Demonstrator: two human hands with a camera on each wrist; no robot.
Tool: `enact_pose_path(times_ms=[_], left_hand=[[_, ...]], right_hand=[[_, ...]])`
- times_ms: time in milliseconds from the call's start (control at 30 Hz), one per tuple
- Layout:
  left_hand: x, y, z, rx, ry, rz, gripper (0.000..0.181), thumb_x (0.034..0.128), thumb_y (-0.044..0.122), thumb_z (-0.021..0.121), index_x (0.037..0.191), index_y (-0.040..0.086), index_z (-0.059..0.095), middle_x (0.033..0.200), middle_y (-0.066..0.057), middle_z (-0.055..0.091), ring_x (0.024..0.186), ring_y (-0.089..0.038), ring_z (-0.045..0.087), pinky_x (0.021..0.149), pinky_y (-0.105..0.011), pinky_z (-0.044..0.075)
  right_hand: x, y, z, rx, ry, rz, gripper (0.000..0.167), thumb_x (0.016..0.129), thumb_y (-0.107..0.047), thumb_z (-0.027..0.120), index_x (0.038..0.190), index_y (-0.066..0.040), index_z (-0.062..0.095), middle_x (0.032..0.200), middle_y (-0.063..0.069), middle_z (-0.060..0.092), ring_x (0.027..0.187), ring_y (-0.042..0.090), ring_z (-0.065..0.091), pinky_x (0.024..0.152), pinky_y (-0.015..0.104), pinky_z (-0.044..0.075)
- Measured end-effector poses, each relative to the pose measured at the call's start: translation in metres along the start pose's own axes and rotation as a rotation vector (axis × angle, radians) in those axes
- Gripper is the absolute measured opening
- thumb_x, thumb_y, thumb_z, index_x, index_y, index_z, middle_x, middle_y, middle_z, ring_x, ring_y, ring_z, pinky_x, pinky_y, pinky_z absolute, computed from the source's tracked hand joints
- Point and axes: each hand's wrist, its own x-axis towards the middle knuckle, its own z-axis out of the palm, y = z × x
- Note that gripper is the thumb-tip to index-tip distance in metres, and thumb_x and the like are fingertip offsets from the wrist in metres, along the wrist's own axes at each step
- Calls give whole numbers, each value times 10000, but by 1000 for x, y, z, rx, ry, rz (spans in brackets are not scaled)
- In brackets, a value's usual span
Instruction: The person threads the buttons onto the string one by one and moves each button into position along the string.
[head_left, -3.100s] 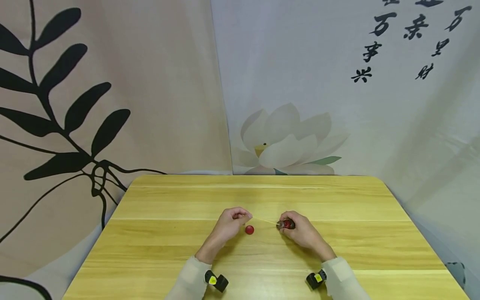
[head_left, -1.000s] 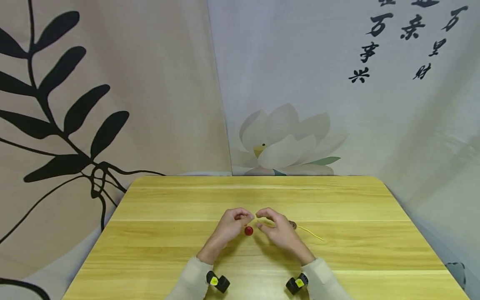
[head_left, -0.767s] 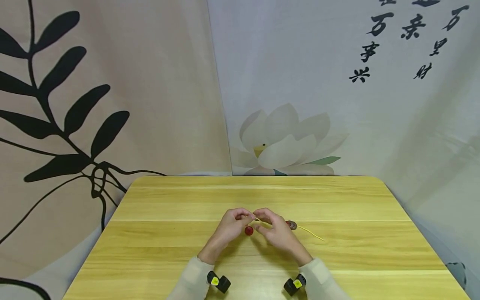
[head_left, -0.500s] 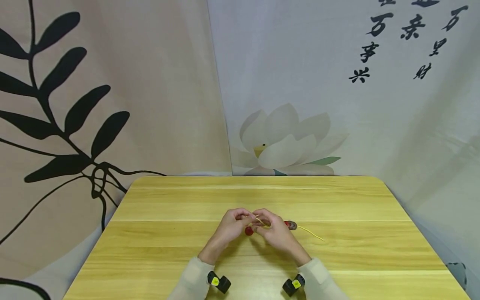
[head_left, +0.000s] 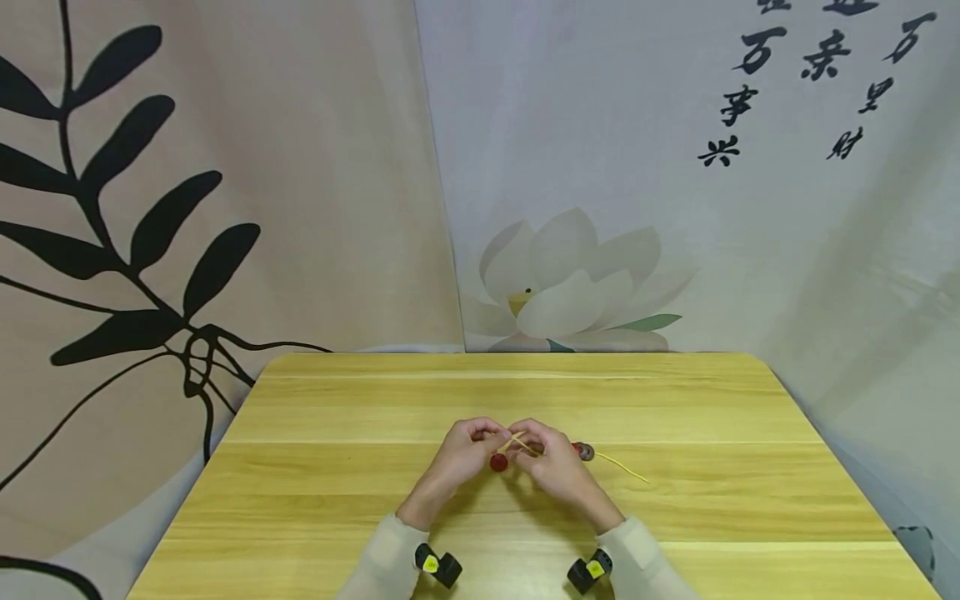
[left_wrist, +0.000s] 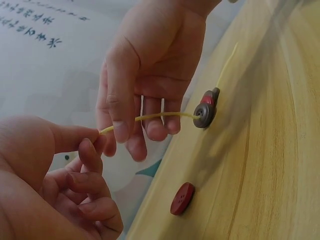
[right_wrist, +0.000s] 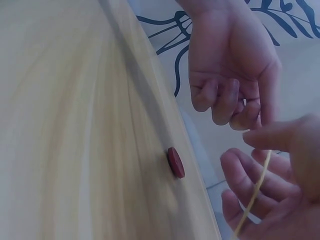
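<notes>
In the left wrist view, my left hand point(left_wrist: 65, 180) pinches the end of a yellow string point(left_wrist: 165, 114) between thumb and index finger. My right hand point(left_wrist: 155, 60) is close beside it, its thumb and index finger around the string near that end; its other fingers are loosely bent. The string runs into a grey button point(left_wrist: 203, 115) on the table, with a red button point(left_wrist: 207, 98) and another dark one stacked behind it. A loose red button point(right_wrist: 175, 162) stands apart, below the two hands. In the head view, the string's far tail point(head_left: 622, 467) lies to the right.
The wooden table point(head_left: 360, 392) spans the lower part of the head view. Behind it hangs a cloth backdrop point(head_left: 337, 208) with printed leaves, a flower and characters. Each wrist carries a small black camera point(head_left: 438, 567).
My right hand has let go of the threaded buttons, now on the table, and moved left to the string's end. My left hand has stayed nearly in place.
</notes>
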Motion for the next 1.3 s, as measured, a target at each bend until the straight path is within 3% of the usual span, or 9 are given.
enact_pose_path(times_ms=[400,600,733,967,1300], left_hand=[[1,-2,2,0,0,-3,207,963,250,655,967,54,721,898,-134,657,811,-229,559,668,-274,418],[1,-3,1,6,-5,-12,186,968,240,643,968,73,724,921,-146,663,869,-290,581,698,-290,429],[0,-3,1,10,0,-11,197,970,239,640,978,60,721,913,-161,649,825,-242,563,674,-291,419],[0,-3,1,0,2,-18,182,971,225,638,971,64,722,907,-169,649,809,-246,560,652,-272,414],[-1,-4,0,16,-2,-22,174,975,246,633,955,103,729,969,-202,666,898,-345,588,724,-321,423]], right_hand=[[0,-1,-1,-10,59,27,213,908,-51,687,1115,-100,672,881,53,709,880,191,689,834,400,541],[-1,-1,-1,-19,80,35,146,902,-91,716,1046,-100,694,856,36,702,806,220,660,716,282,506],[-1,-3,-1,-1,90,61,125,905,-138,724,1027,-130,702,856,76,704,760,220,625,652,251,465],[-1,-3,-2,30,110,51,84,917,-114,705,993,-149,712,870,100,715,832,297,671,716,262,510],[0,-2,-3,72,111,38,60,932,-64,672,957,-68,726,919,142,723,874,326,679,748,243,525]])
